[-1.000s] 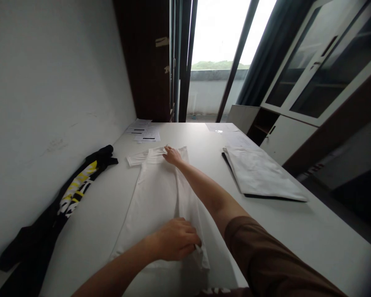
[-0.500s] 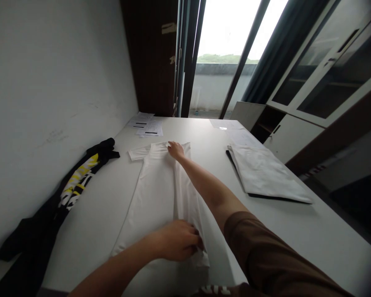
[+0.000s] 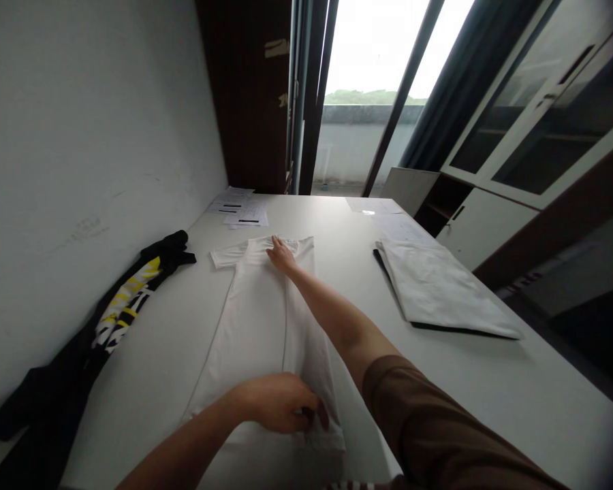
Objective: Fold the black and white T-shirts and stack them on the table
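A white T-shirt (image 3: pixel 250 327) lies on the table with its collar end away from me. A short sleeve sticks out on the left, and the right side is folded over in a lengthwise strip. My right hand (image 3: pixel 280 256) reaches to the collar end and rests on the cloth there, fingers stretched out. Near the hem, my left hand (image 3: pixel 289 405) is over the folded strip, its fingers bent downward and apart, with the tips touching the fabric. Part of the hem is hidden behind my left wrist and forearm.
Along the wall on the left lies a black garment (image 3: pixel 127 299) with a yellow and white print. Folded white cloth (image 3: pixel 439 286) over something black sits on the right of the table (image 3: pixel 357 265). Paper sheets (image 3: pixel 248 211) lie at the far left, with more papers (image 3: pixel 388 221) at the far right.
My right hand has slid a little to the left along the collar. My left hand has shifted slightly left and down near the hem, and the folded strip looks flatter.
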Demonstrator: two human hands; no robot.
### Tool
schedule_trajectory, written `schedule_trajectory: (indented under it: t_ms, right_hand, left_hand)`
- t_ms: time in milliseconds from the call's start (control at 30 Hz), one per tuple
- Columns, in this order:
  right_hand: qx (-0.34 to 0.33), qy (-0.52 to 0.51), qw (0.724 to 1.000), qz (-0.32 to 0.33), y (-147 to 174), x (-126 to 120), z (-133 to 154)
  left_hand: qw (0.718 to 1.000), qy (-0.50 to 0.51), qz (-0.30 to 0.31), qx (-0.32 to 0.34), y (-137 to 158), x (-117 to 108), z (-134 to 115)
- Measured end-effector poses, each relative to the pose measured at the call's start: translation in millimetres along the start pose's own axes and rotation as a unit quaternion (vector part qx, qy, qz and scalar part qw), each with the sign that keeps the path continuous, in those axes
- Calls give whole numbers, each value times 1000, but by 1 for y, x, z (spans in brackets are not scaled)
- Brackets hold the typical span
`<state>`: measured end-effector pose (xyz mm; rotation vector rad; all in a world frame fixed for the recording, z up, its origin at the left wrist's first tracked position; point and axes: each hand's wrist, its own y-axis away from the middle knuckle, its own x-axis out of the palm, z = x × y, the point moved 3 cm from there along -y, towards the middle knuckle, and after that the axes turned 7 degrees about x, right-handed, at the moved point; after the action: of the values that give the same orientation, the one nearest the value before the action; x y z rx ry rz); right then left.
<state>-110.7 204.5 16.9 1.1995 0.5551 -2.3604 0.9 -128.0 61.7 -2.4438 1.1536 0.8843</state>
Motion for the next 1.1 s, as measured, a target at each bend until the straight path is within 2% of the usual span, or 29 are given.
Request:
schedule_trajectory:
  t_ms: [233, 400, 567, 700, 767, 833, 900, 967, 1100]
  right_hand:
    - [-16, -37, 996, -76, -4, -3, -1]
    - [-32, -57, 998, 0, -7, 14, -6]
    - [-46, -79, 996, -5, -10, 16, -11]
    - [-88, -71, 993, 42, -8, 13, -14]
    - [-65, -68, 995, -10, -7, 7, -22]
    - [-3, -58, 995, -83, -6, -2, -37]
    - [65, -29, 991, -114, -5, -9, -57]
    - [109, 23, 988, -104, -3, -13, -77]
    - [136, 135, 980, -60, -1, -21, -111]
  left_hand:
    - [1000, 15, 21, 17, -4, 3, 0]
    - [999, 43, 24, -7, -2, 4, 6]
    - [996, 89, 17, 16, -3, 5, 6]
    - [998, 58, -36, -8, -7, 0, 1]
    - [996, 33, -83, -18, -8, -3, 0]
    - [992, 13, -128, -13, -9, -5, 0]
    - [987, -7, -161, -10, -11, -5, 1]
    - [984, -40, -176, -16, -14, -1, 5]
    - [974, -145, -169, -39, -18, 14, 12]
